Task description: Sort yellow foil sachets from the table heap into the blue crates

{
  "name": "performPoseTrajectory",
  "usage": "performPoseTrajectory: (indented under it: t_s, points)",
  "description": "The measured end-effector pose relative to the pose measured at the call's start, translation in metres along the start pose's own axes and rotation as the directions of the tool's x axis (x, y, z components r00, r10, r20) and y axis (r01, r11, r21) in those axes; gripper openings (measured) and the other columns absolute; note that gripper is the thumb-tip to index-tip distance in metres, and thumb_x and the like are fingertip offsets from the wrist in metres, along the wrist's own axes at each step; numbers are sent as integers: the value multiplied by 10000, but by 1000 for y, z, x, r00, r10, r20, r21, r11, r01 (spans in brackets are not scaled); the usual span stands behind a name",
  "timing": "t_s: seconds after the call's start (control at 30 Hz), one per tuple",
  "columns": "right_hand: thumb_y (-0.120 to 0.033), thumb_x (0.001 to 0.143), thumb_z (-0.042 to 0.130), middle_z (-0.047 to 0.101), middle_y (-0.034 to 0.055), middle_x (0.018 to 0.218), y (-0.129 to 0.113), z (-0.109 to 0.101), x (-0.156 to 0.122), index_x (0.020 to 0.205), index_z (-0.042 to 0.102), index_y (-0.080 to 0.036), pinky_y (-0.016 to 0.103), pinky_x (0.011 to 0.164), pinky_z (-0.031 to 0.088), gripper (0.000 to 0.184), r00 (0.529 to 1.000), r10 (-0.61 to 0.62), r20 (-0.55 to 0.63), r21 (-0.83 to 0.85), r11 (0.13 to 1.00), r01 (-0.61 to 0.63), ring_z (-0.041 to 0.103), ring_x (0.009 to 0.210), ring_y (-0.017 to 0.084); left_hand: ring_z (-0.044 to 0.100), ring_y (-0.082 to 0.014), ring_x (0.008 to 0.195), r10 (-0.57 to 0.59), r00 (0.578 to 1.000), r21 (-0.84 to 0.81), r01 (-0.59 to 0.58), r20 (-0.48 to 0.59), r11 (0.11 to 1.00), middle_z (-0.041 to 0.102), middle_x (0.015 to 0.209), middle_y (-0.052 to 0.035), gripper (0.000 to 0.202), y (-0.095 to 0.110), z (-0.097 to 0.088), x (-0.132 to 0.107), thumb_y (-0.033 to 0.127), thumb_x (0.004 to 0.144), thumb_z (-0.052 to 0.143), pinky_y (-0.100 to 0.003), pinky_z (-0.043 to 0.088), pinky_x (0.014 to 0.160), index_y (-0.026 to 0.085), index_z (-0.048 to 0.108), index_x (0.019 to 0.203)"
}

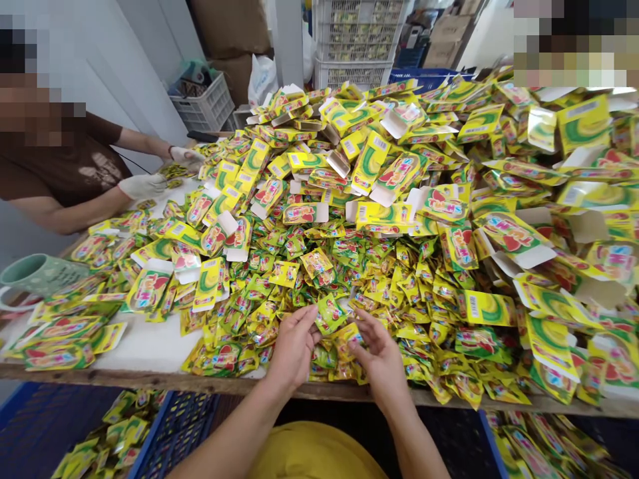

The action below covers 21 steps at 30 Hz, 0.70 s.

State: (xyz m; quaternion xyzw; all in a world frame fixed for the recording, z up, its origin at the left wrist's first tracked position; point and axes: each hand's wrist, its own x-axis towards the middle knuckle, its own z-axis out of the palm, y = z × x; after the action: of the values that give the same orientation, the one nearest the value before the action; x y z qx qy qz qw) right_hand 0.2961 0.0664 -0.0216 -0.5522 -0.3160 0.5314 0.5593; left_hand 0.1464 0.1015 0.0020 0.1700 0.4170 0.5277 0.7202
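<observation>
My left hand (294,344) pinches a small green sachet with a watermelon print (330,315) between thumb and fingers. It is held just above a heap of loose small sachets (284,299), green on the left and yellow on the right. My right hand (380,354) is beside it, fingers curled, with the thumb pressed on a small yellow sachet (347,338). The underside of that grip is hidden. Beyond the loose sachets rises a large pile of flat yellow-green cartons (369,163), many with white end flaps standing up.
A co-worker in white gloves (142,186) handles sachets at the left. A green mug (42,274) stands near filled cartons (62,339) on the white tabletop (164,342). Blue crates (172,432) sit below the table edge. Stacked white crates (357,36) stand behind.
</observation>
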Motion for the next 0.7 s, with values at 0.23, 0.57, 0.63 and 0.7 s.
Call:
performPoseTrajectory:
  t_s: [0.23, 0.57, 0.63, 0.7]
  points:
    - [-273, 747, 714, 673, 98, 1126, -15, 22, -2, 1071, 637, -204, 408, 946, 485, 340, 973, -217, -75, -52, 976, 213, 620, 1054, 231, 665, -194, 856, -73, 995, 64, 69, 73, 996, 723, 889, -99, 322, -5, 13, -12, 384, 788, 691, -300, 534, 777, 114, 709, 961]
    - [-407, 776, 677, 680, 87, 991, -5, -2, 13, 1073, 654, -189, 363, 831, 526, 369, 992, -98, 77, -202, 973, 112, 631, 940, 246, 644, -185, 788, 95, 902, 641, -371, 422, 672, 732, 829, -58, 234, 9, 12, 1, 364, 840, 617, -270, 491, 729, 179, 757, 872]
    - [-429, 714, 734, 656, 40, 796, -13, -14, 12, 921, 671, -181, 301, 641, 549, 329, 997, -23, 77, -137, 990, 34, 618, 737, 203, 641, -186, 774, 164, 775, 682, -620, 611, 388, 735, 823, -62, 250, 33, 31, 16, 341, 882, 562, -290, 485, 742, 189, 757, 845]
    - [-443, 655, 779, 628, 19, 742, -18, -19, 9, 844, 656, -179, 277, 552, 542, 347, 998, 50, 36, -71, 996, -48, 592, 676, 184, 624, -200, 865, 248, 593, 599, -798, 766, 60, 728, 917, -69, 221, 58, 65, 38, 277, 904, 529, -330, 470, 828, 198, 724, 972]
